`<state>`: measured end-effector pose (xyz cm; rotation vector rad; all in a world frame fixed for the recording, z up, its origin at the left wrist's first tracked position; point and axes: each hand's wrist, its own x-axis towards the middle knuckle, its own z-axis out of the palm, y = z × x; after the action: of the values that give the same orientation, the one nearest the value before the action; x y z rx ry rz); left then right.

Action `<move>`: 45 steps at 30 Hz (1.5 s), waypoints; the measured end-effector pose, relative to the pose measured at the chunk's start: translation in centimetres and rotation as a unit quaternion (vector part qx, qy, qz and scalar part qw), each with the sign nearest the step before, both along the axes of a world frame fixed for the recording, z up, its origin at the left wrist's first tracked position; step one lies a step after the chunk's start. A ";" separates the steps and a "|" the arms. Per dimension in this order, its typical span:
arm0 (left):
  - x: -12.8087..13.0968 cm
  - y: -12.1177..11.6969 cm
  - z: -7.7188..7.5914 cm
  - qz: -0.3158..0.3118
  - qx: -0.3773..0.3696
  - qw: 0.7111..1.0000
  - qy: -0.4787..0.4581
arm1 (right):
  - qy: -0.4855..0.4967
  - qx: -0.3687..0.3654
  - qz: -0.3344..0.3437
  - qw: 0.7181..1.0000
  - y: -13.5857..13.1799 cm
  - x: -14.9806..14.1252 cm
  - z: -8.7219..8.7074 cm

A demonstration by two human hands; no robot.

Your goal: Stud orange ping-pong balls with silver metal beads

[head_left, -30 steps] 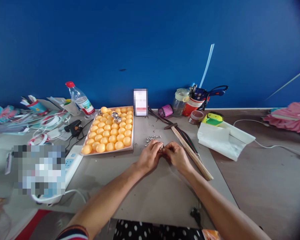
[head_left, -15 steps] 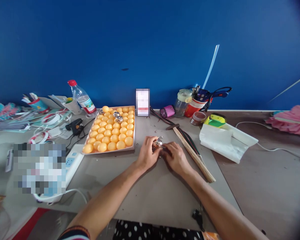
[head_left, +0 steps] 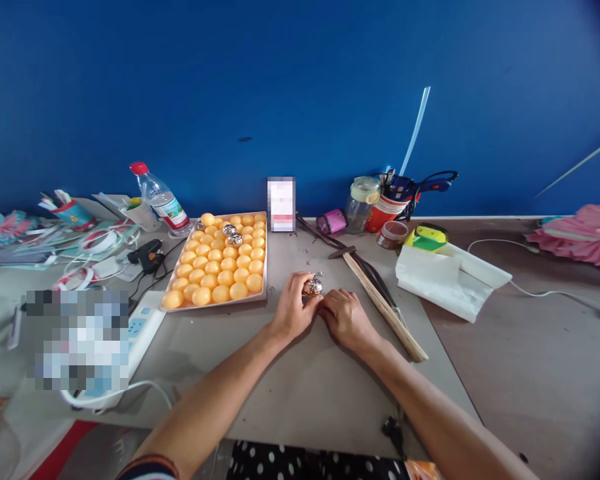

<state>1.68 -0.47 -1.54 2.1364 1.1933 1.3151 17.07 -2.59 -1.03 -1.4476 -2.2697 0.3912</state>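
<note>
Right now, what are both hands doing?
Left hand: closed around a shiny silver ball.
Right hand: fingers curled beside it; can't tell if holding anything.

So you've just got the one head cam here, looking forward and kinda down from your own eyes, fairly near your hands, catching your forearms, the tabletop [head_left: 290,393] and the blue wall [head_left: 280,80] behind, with no second view sharing any of it.
</note>
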 end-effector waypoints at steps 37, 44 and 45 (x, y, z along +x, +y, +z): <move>-0.1 0.2 0.0 -0.003 -0.033 0.998 -0.059 | 0.590 -0.268 -0.102 0.755 0.2 0.0 1.4; -0.1 0.0 -0.1 -0.048 -0.015 0.999 -0.017 | 0.612 -0.268 -0.091 0.738 0.1 -0.1 1.6; -0.1 -0.1 -0.1 -0.054 -0.012 0.998 -0.013 | 0.608 -0.255 -0.092 0.746 0.2 -0.1 1.4</move>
<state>1.61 -0.56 -1.64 2.1285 1.0639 1.2706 17.01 -2.43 0.35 -1.0290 -0.9490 1.4540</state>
